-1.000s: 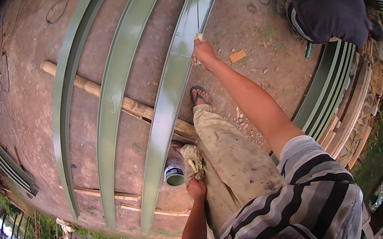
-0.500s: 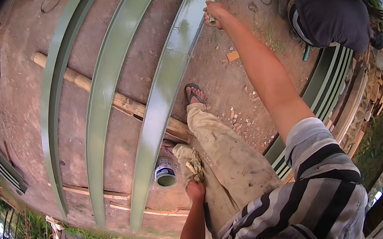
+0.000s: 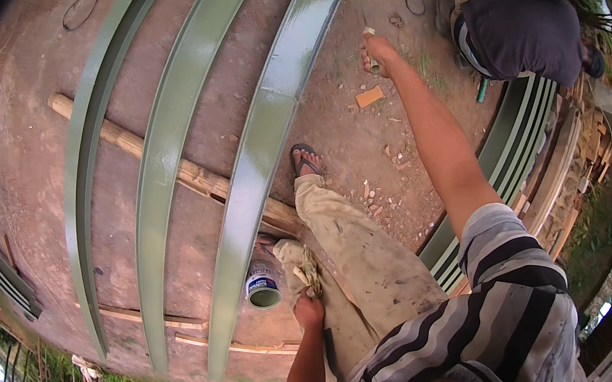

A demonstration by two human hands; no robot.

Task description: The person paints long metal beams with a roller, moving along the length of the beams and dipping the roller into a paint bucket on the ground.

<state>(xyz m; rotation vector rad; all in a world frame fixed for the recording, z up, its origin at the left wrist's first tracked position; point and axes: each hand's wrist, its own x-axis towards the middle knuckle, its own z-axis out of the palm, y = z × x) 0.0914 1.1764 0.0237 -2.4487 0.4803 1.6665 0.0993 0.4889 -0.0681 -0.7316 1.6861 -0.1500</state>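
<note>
My right hand is closed round the pale handle of a paint roller, held out past the end of the nearest beam. Its thin rod runs away from me, and the roller end looks small and blurred near that beam's far end. Three long green metal beams lie side by side, the nearest with a wet-looking shine. Close to my knee, my left hand grips a crumpled, stained rag. An open paint can stands on the ground between the nearest beam and my leg.
A log and thin wooden strips lie under the beams. At the right, a person in a dark top bends over beside stacked green beams. An orange block and rubble lie on the dirt.
My right hand has moved right and toward me with the roller, away from the nearest beam's edge. That beam's shine looks more even. My left hand stays on the rag.
</note>
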